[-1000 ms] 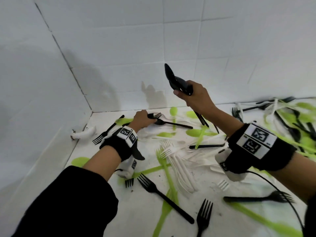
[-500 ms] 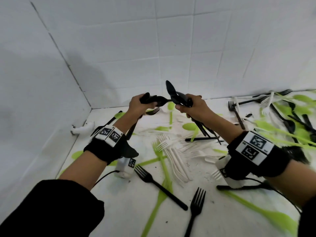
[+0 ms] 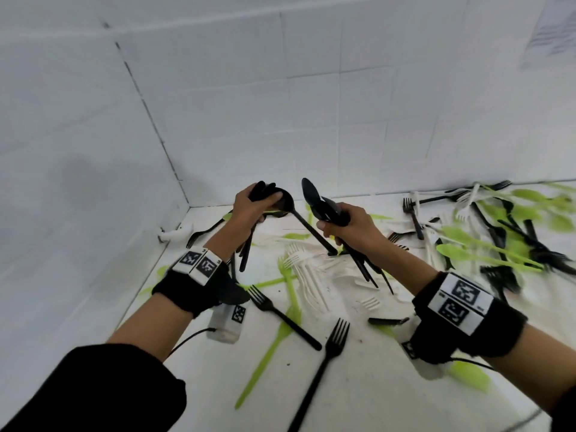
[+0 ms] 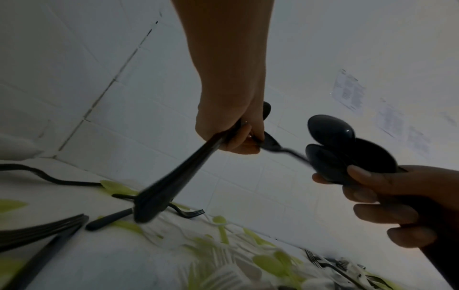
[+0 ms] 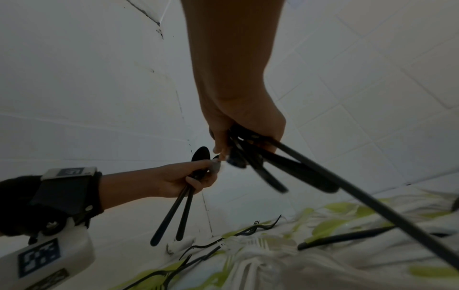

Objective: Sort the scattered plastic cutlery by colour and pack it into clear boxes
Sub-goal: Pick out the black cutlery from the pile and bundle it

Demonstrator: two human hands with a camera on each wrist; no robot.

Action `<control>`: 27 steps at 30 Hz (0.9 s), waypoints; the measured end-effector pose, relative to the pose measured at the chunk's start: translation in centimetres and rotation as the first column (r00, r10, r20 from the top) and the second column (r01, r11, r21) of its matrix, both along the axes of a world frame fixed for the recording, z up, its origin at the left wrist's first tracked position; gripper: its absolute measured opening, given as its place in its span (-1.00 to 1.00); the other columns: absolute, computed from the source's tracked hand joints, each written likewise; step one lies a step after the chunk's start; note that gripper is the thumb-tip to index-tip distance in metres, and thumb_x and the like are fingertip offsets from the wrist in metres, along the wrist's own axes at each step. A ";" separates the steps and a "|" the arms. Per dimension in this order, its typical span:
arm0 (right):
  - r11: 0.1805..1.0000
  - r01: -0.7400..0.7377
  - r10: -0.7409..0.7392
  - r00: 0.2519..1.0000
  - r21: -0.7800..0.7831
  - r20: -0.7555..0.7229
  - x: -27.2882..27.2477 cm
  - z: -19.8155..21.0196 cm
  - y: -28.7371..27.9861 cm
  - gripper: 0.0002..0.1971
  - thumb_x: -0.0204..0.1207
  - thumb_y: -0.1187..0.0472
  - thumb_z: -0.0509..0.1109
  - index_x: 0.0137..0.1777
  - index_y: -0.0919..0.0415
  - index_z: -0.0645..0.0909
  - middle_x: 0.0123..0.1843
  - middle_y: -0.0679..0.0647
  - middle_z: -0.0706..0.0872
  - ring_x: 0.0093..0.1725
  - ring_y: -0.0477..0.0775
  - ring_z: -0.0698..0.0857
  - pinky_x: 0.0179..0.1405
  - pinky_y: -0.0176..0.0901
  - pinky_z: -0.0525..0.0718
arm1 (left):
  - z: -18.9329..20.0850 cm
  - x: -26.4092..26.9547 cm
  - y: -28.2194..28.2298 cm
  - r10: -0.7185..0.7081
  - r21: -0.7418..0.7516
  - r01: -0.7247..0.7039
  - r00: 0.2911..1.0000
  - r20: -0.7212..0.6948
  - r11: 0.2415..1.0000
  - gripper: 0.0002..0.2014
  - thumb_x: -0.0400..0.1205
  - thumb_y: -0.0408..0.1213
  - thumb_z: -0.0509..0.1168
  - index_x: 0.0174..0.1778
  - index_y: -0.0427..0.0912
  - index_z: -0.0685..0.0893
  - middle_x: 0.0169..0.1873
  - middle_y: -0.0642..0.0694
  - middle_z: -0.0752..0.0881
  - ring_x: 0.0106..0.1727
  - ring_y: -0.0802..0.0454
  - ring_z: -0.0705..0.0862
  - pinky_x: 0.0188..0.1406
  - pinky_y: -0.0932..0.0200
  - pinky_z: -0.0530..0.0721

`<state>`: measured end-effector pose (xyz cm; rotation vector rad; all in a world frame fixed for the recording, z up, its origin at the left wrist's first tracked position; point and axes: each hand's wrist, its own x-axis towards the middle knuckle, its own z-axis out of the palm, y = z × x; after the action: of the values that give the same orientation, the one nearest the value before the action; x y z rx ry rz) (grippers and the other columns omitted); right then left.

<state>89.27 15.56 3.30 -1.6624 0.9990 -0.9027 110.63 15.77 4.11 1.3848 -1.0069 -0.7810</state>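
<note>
Left hand: I saw my left hand (image 3: 249,207) raised at mid-frame in the head view, fingers curled round a few black spoons (image 3: 274,198), bowls up, handles hanging toward the white floor (image 3: 187,385).
Right hand: my right hand (image 3: 352,226) was just right of it, clenched on a fuller bundle of black cutlery (image 3: 324,204), spoon bowls pointing to the upper left, handles fanning down to the lower right.
Gap between hands: narrow; one black handle slanted across it, and I could not tell which hand held it.
Loose black pieces: two black forks (image 3: 330,341) lay at lower centre, apart from both wrists; more sat in a tangle at the right edge.
Green pieces: green cutlery (image 3: 467,244) was thick at the right, and a green fork (image 3: 265,353) ran down the lower middle.
White pieces: a cluster of white forks (image 3: 305,275) lay under and between the hands.
Edges: tiled walls (image 3: 218,120) met in a corner at the left, with the floor edge just behind the left hand.
Open room: bare floor showed at the lower centre and beside the left wall.
Clear boxes: I could not make them out.
</note>
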 end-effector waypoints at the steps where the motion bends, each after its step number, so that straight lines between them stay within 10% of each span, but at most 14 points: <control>1: 1.000 -0.004 0.005 1.000 0.013 -0.014 -0.1 -0.2 0.1 -0.90 0.46 0.26 0.47 -0.10 0.19 0.59 -0.50 -0.07 0.64 -0.65 -0.18 0.48 -0.62 -0.36 0.44 | 0.0 -0.4 0.4 -0.013 -0.006 0.013 1.000 -0.004 1.000 -0.84 0.50 -0.40 0.45 -0.24 -0.17 0.58 -0.31 -0.17 0.58 -0.43 0.04 0.53 -0.71 0.36 0.26; 7: 0.998 0.004 -0.005 1.000 0.061 0.013 -1.6 -1.3 1.6 -0.84 0.48 0.21 0.47 0.02 0.22 0.64 -0.33 -0.02 0.62 -0.34 -0.03 0.57 -0.26 -0.12 0.61 | -0.2 -5.1 3.1 -0.141 0.081 0.148 0.986 -0.086 0.986 -0.92 0.60 -0.44 0.31 -0.11 -0.19 0.68 -0.25 -0.10 0.71 -0.24 0.06 0.69 -0.66 0.43 0.35; 14: 0.980 0.005 -0.030 0.992 0.199 0.121 -5.1 -0.8 1.9 -0.75 0.53 0.29 0.41 0.18 0.24 0.53 -0.29 0.06 0.60 -0.48 -0.05 0.52 -0.58 -0.27 0.54 | -1.3 -9.3 3.7 -0.181 0.079 0.255 0.843 -0.507 0.964 -0.75 0.71 -0.41 0.06 -0.19 -0.27 0.60 -0.39 -0.07 0.74 -0.28 0.00 0.79 -0.22 0.13 0.78; 27: 0.966 -0.038 -0.023 0.973 0.257 0.230 -8.5 -1.4 1.1 -0.77 0.47 0.34 0.47 0.10 0.21 0.57 -0.32 0.04 0.58 -0.47 -0.08 0.58 -0.55 -0.29 0.64 | -3.1 -14.4 2.0 -0.111 0.107 0.237 0.748 -0.655 0.966 -0.85 0.72 -0.30 0.14 -0.05 -0.26 0.58 -0.30 -0.07 0.53 -0.61 0.22 0.52 -0.66 0.44 0.48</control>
<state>80.73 16.67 1.91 -1.3081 0.9075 -0.8956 96.26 17.78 1.02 1.0436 -0.5201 -1.4095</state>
